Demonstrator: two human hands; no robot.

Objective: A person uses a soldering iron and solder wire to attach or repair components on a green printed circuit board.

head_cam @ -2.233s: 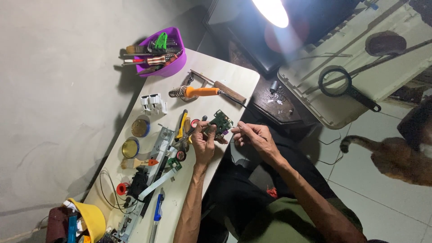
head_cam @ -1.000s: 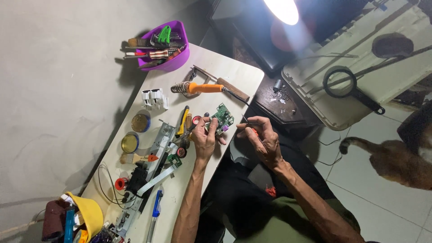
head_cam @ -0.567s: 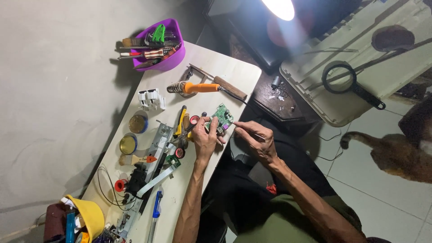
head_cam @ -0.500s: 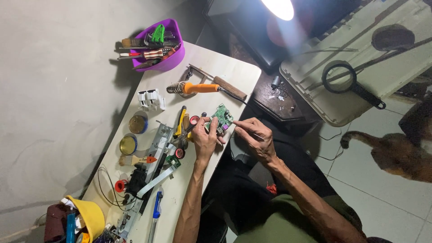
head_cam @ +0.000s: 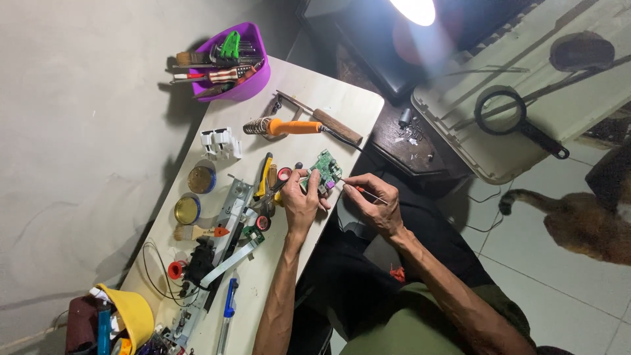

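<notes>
Our left hand (head_cam: pixel 301 200) grips the green circuit board (head_cam: pixel 323 172) just below the orange-handled soldering iron (head_cam: pixel 289 126) on the desk (head_cam: pixel 342 105), while our right hand (head_cam: pixel 378 204) pinches a thin probe (head_cam: pixel 355 187) touching it.

A bright lamp (head_cam: pixel 413 9) above and beyond the hands flares white with hazy glare, lighting the bench (head_cam: pixel 342 108) sharply while the wall left of them stays dim.
</notes>
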